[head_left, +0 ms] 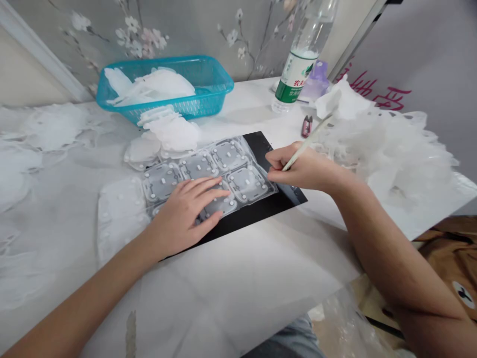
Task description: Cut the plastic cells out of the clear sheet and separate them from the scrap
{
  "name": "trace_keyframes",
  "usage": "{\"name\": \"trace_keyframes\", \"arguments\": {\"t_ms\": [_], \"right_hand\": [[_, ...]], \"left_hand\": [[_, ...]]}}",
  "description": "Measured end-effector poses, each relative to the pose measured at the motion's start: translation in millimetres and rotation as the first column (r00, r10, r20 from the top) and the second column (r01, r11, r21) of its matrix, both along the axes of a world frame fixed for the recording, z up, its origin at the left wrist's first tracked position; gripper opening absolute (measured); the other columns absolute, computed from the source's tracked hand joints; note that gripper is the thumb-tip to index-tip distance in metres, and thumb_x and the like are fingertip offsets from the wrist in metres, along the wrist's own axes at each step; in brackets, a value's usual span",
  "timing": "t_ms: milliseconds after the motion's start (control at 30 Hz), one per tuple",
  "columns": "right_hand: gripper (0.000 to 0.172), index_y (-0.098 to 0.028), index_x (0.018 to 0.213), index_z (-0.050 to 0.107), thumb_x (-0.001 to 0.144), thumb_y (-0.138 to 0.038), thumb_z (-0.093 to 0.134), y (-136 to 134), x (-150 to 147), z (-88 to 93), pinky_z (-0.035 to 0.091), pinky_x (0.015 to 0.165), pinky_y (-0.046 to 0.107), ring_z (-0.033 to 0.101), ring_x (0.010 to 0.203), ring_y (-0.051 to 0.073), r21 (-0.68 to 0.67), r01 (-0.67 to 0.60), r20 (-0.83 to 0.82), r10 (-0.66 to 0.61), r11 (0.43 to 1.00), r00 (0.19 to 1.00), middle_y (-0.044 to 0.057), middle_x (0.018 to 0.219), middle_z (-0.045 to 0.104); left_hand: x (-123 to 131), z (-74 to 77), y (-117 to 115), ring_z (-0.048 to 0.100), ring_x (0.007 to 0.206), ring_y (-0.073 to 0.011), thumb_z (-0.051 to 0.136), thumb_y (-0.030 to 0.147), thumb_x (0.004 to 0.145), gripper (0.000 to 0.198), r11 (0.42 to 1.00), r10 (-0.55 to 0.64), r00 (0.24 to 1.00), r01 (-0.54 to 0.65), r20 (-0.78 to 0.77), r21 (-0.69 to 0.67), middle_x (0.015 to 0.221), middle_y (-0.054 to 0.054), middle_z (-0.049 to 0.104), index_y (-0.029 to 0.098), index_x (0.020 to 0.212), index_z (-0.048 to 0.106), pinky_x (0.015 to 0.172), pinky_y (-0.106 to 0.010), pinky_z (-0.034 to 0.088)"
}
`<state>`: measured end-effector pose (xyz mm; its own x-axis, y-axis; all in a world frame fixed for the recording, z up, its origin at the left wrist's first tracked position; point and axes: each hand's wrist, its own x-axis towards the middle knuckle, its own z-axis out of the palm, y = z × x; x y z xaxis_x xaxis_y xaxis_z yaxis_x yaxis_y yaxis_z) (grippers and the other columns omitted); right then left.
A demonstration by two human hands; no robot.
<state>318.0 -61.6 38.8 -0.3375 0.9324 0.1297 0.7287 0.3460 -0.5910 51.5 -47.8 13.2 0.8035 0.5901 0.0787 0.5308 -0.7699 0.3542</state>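
Fingers spread, my left hand lies flat on a translucent plastic sheet patterned with rounded-square shapes, each with small white dots. Beneath that sheet is a black mat, which shows along its right and front edges. My right hand is closed around a thin, pale stick-like tool, whose upper end slants back toward the right. The fist is at the sheet's right edge, and its fingers hide the lower end of the tool. Whether the tool's tip touches the sheet cannot be seen.
Behind the sheet stands a blue basket holding white cut pieces, with more white pieces stacked before it. A water bottle and small pink clippers are farther right. Heaped translucent scraps cover the table's right side.
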Motion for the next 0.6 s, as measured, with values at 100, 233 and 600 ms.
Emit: {"name": "trace_keyframes", "arguments": {"t_ms": [100,233,600], "right_hand": [[0.037,-0.019,0.054,0.024,0.072,-0.011,0.055,-5,-9,2.2,0.017,0.046,0.024,0.02,0.05,0.005,0.016,0.036,-0.201,-0.032,0.999,0.979,-0.007,0.053,0.022],[0.041,-0.019,0.056,0.032,0.077,-0.028,0.067,-13,-39,-5.8,0.021,0.045,0.021,0.026,0.049,0.005,-0.029,-0.044,-0.485,0.024,0.999,0.874,-0.008,0.052,0.031],[0.042,-0.019,0.056,0.031,0.081,-0.028,0.063,-21,-80,-37.1,0.024,0.046,0.02,0.025,0.05,0.005,-0.02,-0.125,-0.669,0.08,0.992,0.739,-0.009,0.052,0.028]], "left_hand": [[1,-4.1,1,0.035,0.134,-0.026,0.042,0.039,0.091,0.039,1.0,-0.024,0.997,0.026,-0.077,0.014,0.146,-0.005,0.041,0.027,0.127,0.05,0.108,-0.051,0.026],[1,-6.3,-1,0.034,0.135,-0.0254,0.042,0.04,0.091,0.044,0.999,-0.02,0.994,0.023,-0.109,0.03,0.147,-0.005,0.038,0.027,0.133,0.043,0.109,-0.052,0.025],[-2,-8.1,1,0.031,0.136,-0.0272,0.042,0.042,0.091,0.048,0.994,-0.062,0.984,0.075,-0.167,0.076,0.147,-0.009,0.038,0.022,0.135,0.041,0.108,-0.053,0.026]]}}
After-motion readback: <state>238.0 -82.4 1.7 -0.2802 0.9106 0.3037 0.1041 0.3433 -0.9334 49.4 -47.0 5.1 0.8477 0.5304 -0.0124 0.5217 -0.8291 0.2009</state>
